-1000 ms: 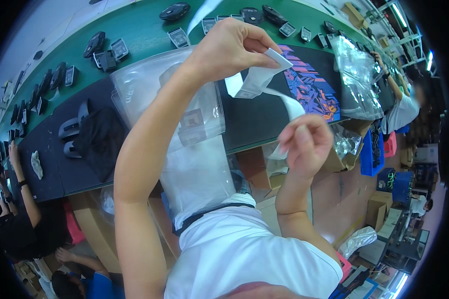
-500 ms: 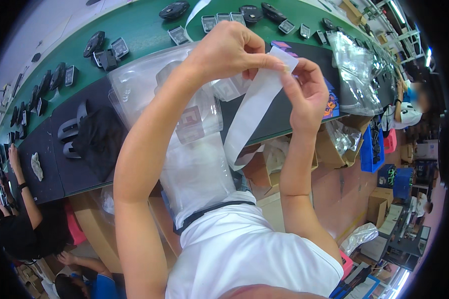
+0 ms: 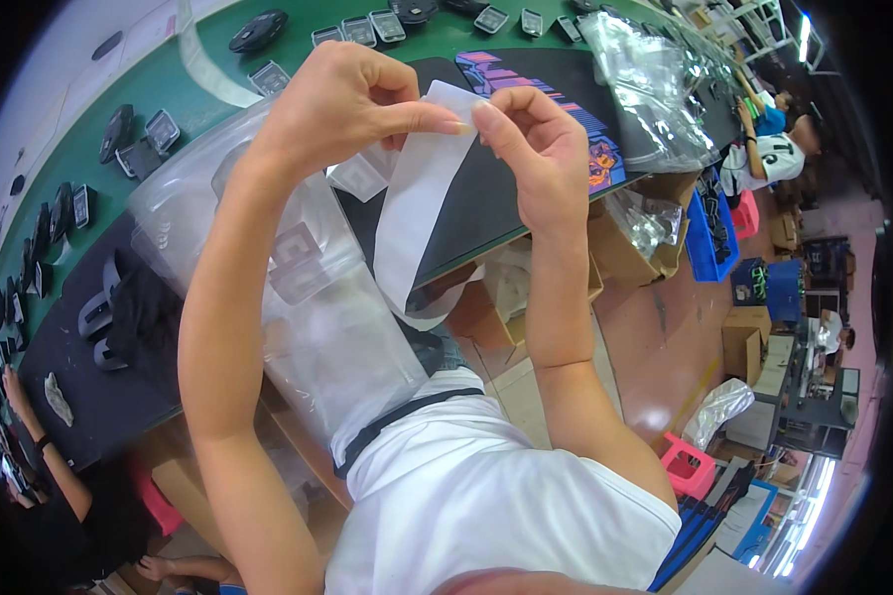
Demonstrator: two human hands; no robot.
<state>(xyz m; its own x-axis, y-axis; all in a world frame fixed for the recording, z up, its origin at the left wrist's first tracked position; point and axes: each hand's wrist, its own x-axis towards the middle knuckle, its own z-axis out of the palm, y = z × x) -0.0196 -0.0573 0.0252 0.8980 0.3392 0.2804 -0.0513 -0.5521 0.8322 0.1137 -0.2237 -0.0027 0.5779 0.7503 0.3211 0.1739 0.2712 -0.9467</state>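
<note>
A long white strip, which looks like a band of label backing [image 3: 415,203], hangs from both hands and curls below the table edge. My left hand [image 3: 352,99] pinches its upper left edge between thumb and fingers. At its upper right edge, my right hand [image 3: 541,149] has thumb and forefinger closed on it, the other fingers curled. Beneath my left arm lie clear plastic bags [image 3: 352,322] with a grey printed square, stacked from the table down to my lap. A small pale printed piece [image 3: 359,174] lies just under my left hand.
Dark devices [image 3: 258,32] and small grey-framed parts [image 3: 162,129] sit along the green bench [image 3: 223,74]. More clear bags [image 3: 650,94] lie at the right, above cardboard boxes [image 3: 635,233] and a blue crate [image 3: 709,233]. A co-worker's arm [image 3: 55,461] reaches in at the left.
The view has shifted, so the bench and my hands appear further left. Both hands keep hold of the strip in nearly the same pose.
</note>
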